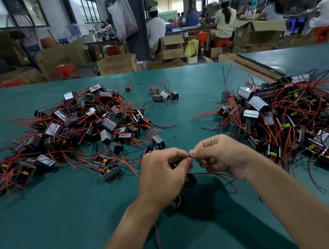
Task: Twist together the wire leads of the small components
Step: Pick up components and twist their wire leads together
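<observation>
Your left hand (161,172) and right hand (220,156) meet above the near middle of the green counter (47,223), thumbs and forefingers almost touching. Each grip is closed: both hands pinch the same red wire leads (188,163) at their upper end, with the other fingers curled in below.

The leads are thin, red-sheathed and lie close together where you pinch them. They run down between your hands to a small dark box-shaped component (190,180) that hangs just under the left palm, clear of the counter. A second dark component (179,201) shows lower, partly hidden behind your left wrist; whether it rests on the counter cannot be told. More red strands curve off to the right beneath your right hand, and one trails down past your left forearm.

A large heap of like components (80,131), dark bodies with pale faces and tangled red wires, lies on the counter to the far left. A second heap (279,115) lies to the right. A small cluster (163,95) sits between the two, towards the far edge. Open cardboard boxes (117,63) stand beyond the counter.
</observation>
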Available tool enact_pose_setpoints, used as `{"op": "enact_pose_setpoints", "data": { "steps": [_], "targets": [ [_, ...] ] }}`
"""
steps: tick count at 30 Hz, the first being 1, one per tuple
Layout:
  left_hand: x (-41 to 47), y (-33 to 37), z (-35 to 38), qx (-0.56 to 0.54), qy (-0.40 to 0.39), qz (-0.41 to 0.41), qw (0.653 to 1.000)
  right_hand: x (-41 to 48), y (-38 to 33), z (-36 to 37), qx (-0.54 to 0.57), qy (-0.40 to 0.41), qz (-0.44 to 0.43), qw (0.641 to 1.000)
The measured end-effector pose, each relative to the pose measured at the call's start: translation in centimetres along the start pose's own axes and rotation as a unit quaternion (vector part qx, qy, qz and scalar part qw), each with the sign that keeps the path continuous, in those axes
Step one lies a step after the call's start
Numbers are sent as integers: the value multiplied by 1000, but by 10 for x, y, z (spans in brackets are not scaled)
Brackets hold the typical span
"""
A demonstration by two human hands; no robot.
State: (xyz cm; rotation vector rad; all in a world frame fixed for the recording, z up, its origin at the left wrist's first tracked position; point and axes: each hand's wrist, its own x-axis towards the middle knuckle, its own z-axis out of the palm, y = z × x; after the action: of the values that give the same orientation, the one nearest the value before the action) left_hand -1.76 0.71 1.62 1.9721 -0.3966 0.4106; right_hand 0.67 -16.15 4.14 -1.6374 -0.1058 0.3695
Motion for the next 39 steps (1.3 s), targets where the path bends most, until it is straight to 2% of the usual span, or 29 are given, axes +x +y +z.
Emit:
{"op": "enact_pose_setpoints", "data": {
  "steps": [3, 6, 11, 14, 21, 23, 25, 27, 29, 30, 32, 35, 37, 39],
  "targets": [
    [3, 5, -6, -115, -49, -138, 983, -1, 1, 4, -86, 21, -114, 989],
    [5, 10, -11, -220, -88, -234, 943, -2, 0, -1, -111, -10, -165, 980],
    [8, 6, -17, -256, -122, -305, 909, -2, 0, -10, -197, -43, -175, 964],
    [9, 6, -20, -268, -144, -327, 895, -3, 1, -7, -195, -50, -188, 961],
    [10, 7, -24, -267, -155, -354, 883, -7, -2, -3, -187, -59, -186, 963],
    [10, 7, -24, -250, -150, -350, 890, -7, -3, -3, -206, -53, -179, 960],
    [9, 7, -22, -216, -137, -322, 912, -6, -1, -1, -242, -42, -172, 954],
    [6, 5, -18, -144, -110, -247, 952, -4, 0, 1, -280, -43, -158, 946],
    [3, 2, -13, 36, -83, -84, 992, -2, 1, 2, -304, -48, -124, 944],
    [1, 1, -10, 118, -76, 1, 990, -1, 0, 1, -299, -49, -100, 948],
    [-1, 0, -8, 160, -66, 82, 981, -1, 0, -3, -259, -57, -48, 963],
    [-1, 4, -10, 101, -72, 50, 991, -5, -2, -8, -203, -81, -19, 976],
    [1, 8, -11, 9, -90, -51, 995, -8, -3, -9, -186, -90, -58, 977],
    [4, 13, -14, -112, -103, -163, 975, -9, -4, -10, -161, -95, -98, 977]
  ]
}}
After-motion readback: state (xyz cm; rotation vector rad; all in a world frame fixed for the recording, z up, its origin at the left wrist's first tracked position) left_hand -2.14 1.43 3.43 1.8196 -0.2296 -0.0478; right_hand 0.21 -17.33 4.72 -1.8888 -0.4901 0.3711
